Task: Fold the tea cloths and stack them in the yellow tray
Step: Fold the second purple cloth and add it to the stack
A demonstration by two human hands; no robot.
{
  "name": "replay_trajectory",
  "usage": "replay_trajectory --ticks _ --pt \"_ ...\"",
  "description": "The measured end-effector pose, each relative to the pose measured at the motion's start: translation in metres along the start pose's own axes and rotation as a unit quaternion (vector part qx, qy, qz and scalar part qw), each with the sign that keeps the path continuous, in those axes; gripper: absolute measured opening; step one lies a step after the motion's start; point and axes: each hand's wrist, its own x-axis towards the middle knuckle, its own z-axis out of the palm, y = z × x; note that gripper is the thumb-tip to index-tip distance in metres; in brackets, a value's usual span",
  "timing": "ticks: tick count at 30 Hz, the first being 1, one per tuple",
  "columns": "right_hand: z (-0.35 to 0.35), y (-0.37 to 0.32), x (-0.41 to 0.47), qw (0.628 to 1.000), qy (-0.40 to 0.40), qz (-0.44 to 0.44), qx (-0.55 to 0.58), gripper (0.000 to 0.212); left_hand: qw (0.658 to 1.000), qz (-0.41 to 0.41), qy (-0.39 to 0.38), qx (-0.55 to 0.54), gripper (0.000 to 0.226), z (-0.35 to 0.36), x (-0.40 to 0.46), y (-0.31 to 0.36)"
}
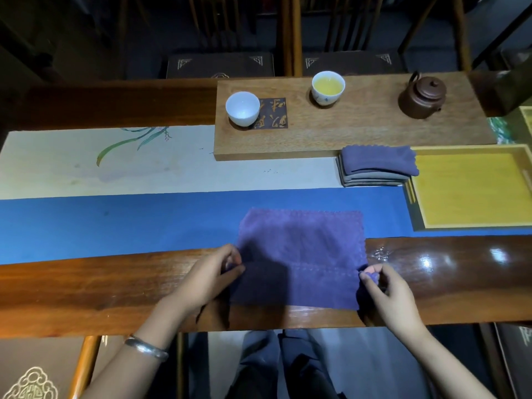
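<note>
A purple tea cloth (300, 254) lies spread flat at the near edge of the wooden table (115, 292), its far half on the blue table runner (115, 223) and its near half on the bare polished wood. A stitched line runs across it at about the level of the two hands.

The left hand (210, 276) sits at the cloth's left edge, fingers curled, with thumb and fingertips pinching a small fold of the purple fabric. A silver bangle (145, 347) circles that wrist. The right hand (388, 292) sits at the cloth's right edge, fingers likewise curled, pinching a bunched bit of the edge between thumb and forefinger. The cloth stretches between the two grips, and its near corners lie on the table just beside each hand.

Farther back on the right, a stack of folded cloths (377, 165) rests on the runner, a purple one on top of grey ones, touching the left rim of the yellow tray (472, 191). Behind them stands a long wooden board (359, 131) carrying a white cup (242, 108), a second cup of yellow tea (328, 87) and a brown clay teapot (421, 96).
</note>
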Motion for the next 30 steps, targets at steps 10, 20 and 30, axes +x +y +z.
replay_trajectory --ticks 10,20,30 --pt "-0.018 -0.011 0.061 0.996 0.052 -0.022 0.064 0.005 0.98 -0.044 0.048 -0.189 0.021 -0.006 0.083 0.016" --pt "0.001 -0.024 0.123 0.995 0.048 -0.074 -0.037 0.004 0.987 -0.061 0.139 -0.054 0.011 0.01 0.101 -0.011" --pt "0.011 -0.015 0.129 0.965 0.058 -0.171 -0.193 0.004 0.971 -0.049 0.222 -0.074 0.012 0.024 0.109 -0.003"
